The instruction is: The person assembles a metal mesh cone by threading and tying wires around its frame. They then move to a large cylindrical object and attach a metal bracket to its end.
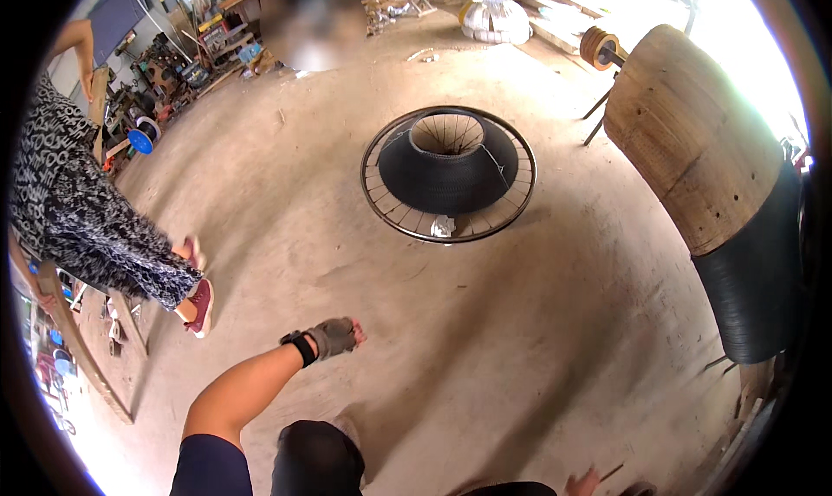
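My left hand (336, 337), in a grey fingerless glove with a black strap at the wrist, hangs over the concrete floor with its fingers curled in. Nothing shows between them. At the bottom edge, part of my right hand (582, 480) comes into view; its fingers are mostly cut off. A thin dark stick (612, 472) shows beside it, and whether I hold it cannot be made out. Farther ahead, a black ribbed cone-shaped piece (442, 180) with an open top sits inside a large spoked metal ring (373, 197). Neither hand touches it.
On the right stands a big wooden form (693, 141) wrapped in black ribbed material. A person (95, 193) in patterned clothes is at the left, near a curved wooden piece (82, 349). A blue spool (141, 139) and clutter line the far left; a white bundle (494, 19) lies at the back.
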### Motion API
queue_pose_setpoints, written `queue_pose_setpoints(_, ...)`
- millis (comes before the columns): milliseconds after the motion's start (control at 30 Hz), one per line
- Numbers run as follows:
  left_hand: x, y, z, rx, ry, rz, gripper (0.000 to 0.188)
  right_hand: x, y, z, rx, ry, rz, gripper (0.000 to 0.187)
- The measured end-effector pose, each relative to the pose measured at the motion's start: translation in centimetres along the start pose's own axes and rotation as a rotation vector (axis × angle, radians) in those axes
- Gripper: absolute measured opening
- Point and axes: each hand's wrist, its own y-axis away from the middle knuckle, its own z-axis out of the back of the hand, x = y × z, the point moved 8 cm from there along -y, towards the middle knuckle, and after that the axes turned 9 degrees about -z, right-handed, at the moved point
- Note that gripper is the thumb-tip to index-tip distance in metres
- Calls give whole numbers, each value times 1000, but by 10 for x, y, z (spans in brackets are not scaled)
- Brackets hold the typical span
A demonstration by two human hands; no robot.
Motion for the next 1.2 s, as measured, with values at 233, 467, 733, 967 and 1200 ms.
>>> queue_pose_setpoints(233,-126,94,37,124,-130,-20,3,424,-39,311,-125,-384,597,37)
queue_pose_setpoints(467,-239,220,78,259,-163,206,17,587,155,402,170,-486,1244,24)
queue_pose_setpoints(733,-309,199,144,120,41,295,33,316,129,356,465,-10,482,38)
queue_pose_setpoints(967,-467,42,203,-135,115,137,29,294,-26,444,553,-162,180,28)
queue_pose_setpoints(1200,-561,-51,217,-89,82,34,27,203,-114,493,660,-784,-396,17)
